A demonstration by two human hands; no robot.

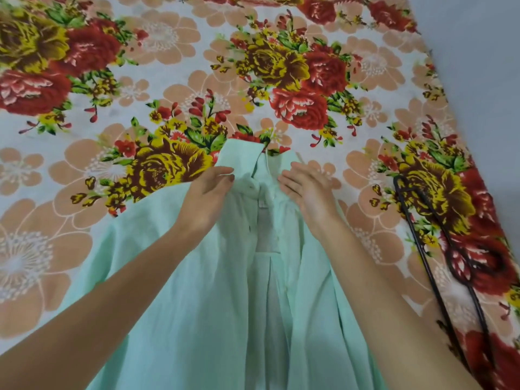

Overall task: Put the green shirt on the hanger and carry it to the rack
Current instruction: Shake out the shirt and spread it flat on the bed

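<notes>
The green shirt [211, 305] lies front-open on the floral bedsheet [168, 80], hem nearest the viewer, collar farthest. The left hand [206, 192] pinches the front edge below the collar. The right hand [306, 190] rests on the opposite edge, fingers fairly straight; grip cannot be determined. A black hanger [420, 249] lies apart, to the right.

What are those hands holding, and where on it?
The green shirt, near its collar: the left hand pinches the fabric there; the right hand touches it, grip unclear.
</notes>
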